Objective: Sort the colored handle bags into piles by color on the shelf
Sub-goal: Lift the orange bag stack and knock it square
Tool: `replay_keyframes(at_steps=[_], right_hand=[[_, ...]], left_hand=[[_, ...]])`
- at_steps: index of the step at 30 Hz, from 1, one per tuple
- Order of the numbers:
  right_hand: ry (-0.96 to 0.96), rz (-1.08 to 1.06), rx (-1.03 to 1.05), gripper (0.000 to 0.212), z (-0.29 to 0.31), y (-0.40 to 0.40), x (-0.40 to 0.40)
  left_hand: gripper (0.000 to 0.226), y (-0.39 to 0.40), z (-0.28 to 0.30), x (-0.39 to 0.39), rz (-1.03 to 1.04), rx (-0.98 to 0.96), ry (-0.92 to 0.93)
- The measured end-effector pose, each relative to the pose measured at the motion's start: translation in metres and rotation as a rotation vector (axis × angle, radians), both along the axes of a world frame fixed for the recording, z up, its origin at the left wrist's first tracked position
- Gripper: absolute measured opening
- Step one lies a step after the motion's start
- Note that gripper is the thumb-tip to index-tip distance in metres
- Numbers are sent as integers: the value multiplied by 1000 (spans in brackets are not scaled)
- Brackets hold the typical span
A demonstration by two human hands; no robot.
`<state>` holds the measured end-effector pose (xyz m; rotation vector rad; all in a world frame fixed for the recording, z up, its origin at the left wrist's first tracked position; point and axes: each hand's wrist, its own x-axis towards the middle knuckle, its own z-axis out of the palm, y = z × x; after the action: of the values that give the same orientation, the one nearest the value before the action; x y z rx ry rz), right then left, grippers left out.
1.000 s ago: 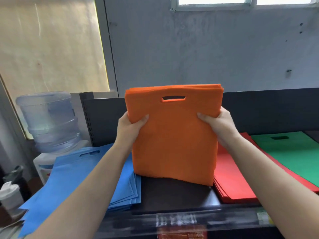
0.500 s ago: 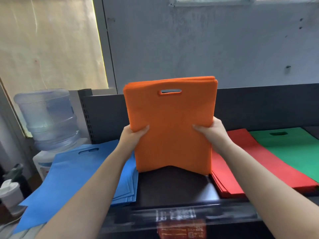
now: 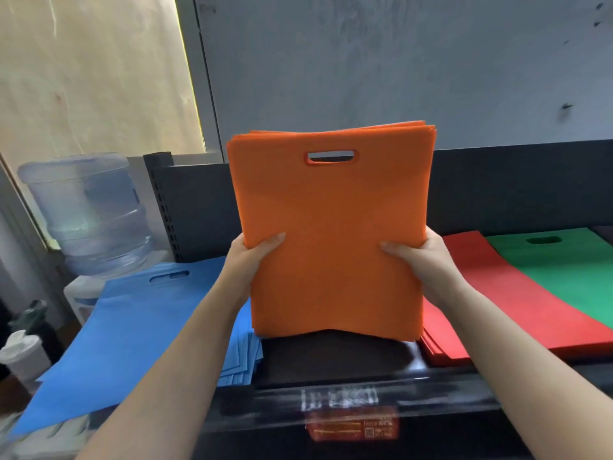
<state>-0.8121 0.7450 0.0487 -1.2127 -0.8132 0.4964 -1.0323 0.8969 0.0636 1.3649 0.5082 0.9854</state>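
Both hands [image 3: 255,257] gripping orange bags [image 3: 331,234], upright

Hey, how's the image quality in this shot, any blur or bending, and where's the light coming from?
Head view: the label strip on the shelf's front edge is smeared by motion blur and unreadable; the orange bags stay fairly sharp; wide-angle distortion tilts the wall and stretches the forearms; soft light comes from the covered window at upper left, with no harsh glare.

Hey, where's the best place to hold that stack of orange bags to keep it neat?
Probably the two side edges at mid-height, coming in from either side, as the left hand and right hand do now. The orange bags stand upright as a thin, floppy stack, so thumbs in front and fingers behind keep the layers together.
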Motion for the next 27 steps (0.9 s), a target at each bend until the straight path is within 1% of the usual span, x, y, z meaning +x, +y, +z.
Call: replay_keyframes(at_steps=[2, 3, 5, 8, 10, 12, 15, 18, 21, 24, 25, 27], right_hand=[[1, 11, -56, 40, -11, -4, -2], [10, 1, -64, 40, -16, -6, -3], [22, -25, -43, 37, -18, -7, -4], [26, -12, 34, 34, -9, -7, -4], [20, 12, 55, 36, -7, -9, -5], [-20, 3, 11, 40, -15, -12, -8], [-75, -132, 21, 41, -31, -14, -16], [-181, -274, 90, 41, -29, -13, -22], [-251, -321, 150, 52, -29, -16, -27], [-325, -362, 152, 64, -37, -22, -34], [-338, -378, 157, 66, -39, -23, -36], [-363, -420, 181, 65, -40, -23, -39]], left_hand=[[44, -3, -11, -2, -45, -47, 59], [46, -6, -17, -3, -61, -53, 83], [43, -10, -19, -1, -56, -33, 69], [39, -9, -12, 1, 2, 9, -24], [41, -7, -13, -1, -8, -4, -53], [42, -9, -25, -5, -30, -14, -25], [31, -19, -44, -4, 8, -20, 13], [26, -24, -40, -2, 163, 105, -32], [31, -26, -31, -5, 261, 292, -88], [35, -32, -34, -8, 322, 379, -56], [38, -35, -36, -9, 335, 395, -40], [37, -40, -39, -8, 372, 431, -54]])
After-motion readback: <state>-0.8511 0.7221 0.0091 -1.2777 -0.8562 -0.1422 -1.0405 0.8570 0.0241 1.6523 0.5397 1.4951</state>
